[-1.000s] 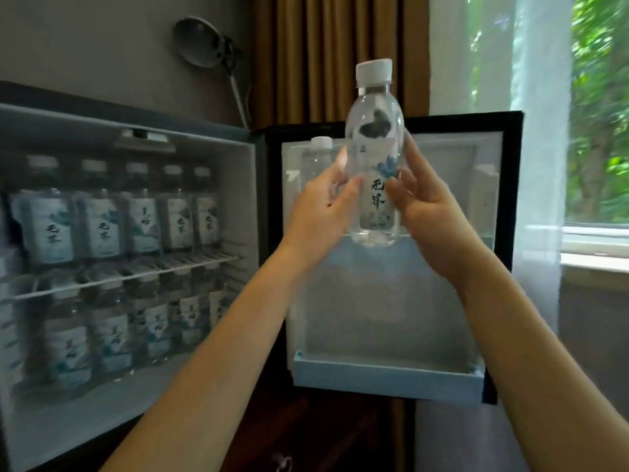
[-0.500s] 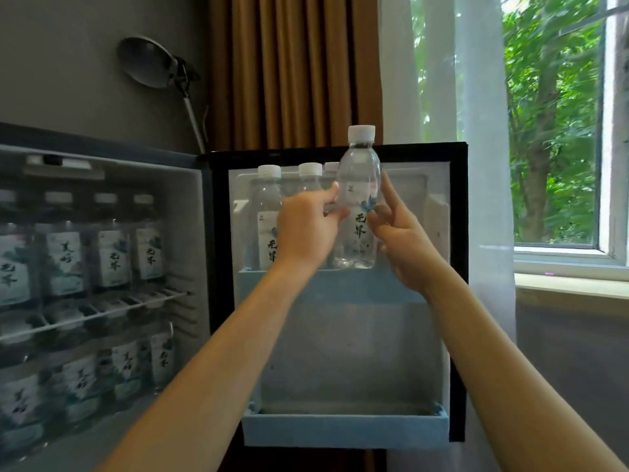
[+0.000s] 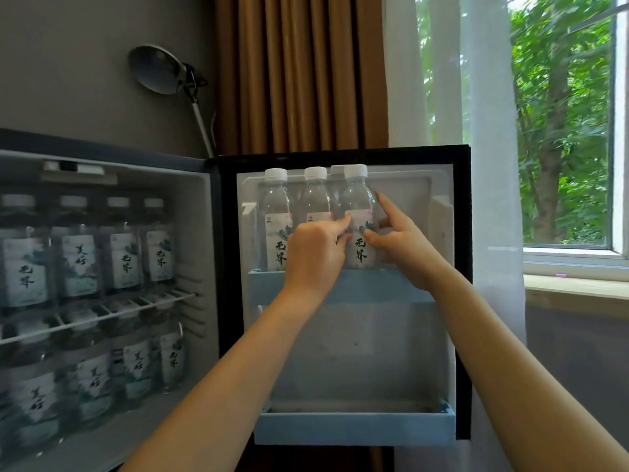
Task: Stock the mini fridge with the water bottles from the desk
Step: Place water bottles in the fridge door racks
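1. Currently the water bottle [image 3: 357, 212] stands upright in the upper door shelf [image 3: 391, 284] of the mini fridge [image 3: 102, 144], at the right end of the row.
2. Left hand [image 3: 316, 257] fingers curl onto its label. Right hand [image 3: 405, 247] pinches its right side, index finger pointing up.
3. Other capped bottles [image 3: 276, 212] stand just to its left.
4. More bottles stand on and under the wire shelf [image 3: 102, 318].

Left hand [image 3: 316, 257]: bare, slim fingers. Right hand [image 3: 408, 255]: bare, matching build. Left forearm [image 3: 238, 369], right forearm [image 3: 503, 352]: bare wrist to frame edge, slender, smooth. Clothing out of view.
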Tool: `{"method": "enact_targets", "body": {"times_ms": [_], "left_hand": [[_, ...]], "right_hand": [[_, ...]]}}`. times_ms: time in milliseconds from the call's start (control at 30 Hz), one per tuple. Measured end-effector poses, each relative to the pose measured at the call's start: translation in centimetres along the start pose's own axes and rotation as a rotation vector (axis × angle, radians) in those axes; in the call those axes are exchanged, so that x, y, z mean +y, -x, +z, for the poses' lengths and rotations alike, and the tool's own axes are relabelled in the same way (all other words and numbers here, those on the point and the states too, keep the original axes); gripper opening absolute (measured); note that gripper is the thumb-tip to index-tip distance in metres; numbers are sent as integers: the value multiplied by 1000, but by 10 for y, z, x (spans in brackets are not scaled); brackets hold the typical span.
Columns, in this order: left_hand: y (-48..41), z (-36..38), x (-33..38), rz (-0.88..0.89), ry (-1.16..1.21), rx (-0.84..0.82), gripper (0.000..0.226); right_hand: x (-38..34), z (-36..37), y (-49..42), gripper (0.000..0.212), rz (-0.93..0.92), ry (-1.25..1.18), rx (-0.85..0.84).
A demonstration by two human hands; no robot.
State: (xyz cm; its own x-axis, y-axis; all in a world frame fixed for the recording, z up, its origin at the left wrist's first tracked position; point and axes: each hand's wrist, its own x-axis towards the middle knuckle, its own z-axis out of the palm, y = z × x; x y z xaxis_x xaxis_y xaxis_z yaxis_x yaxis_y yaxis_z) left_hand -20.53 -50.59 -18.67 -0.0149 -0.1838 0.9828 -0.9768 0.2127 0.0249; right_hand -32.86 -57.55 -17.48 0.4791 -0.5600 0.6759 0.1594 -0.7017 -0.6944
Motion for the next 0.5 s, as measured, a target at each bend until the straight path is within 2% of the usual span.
{"method": "enact_targets", "body": {"times_ms": [167,267,400,500], "left_hand": [[5,-3,0,13,4,12,23],[11,-10,1,61,-16,18,18],[19,-29,-6,55,-17,68,17],[29,-44,-20,20,-70,97,14]], "right_hand": [[2,4,0,55,15,-99,45],[6,11,-1,48,-49,2,234],[9,30,10,27,-295,165,580],[15,50,19,20,-486,275,706]]}}
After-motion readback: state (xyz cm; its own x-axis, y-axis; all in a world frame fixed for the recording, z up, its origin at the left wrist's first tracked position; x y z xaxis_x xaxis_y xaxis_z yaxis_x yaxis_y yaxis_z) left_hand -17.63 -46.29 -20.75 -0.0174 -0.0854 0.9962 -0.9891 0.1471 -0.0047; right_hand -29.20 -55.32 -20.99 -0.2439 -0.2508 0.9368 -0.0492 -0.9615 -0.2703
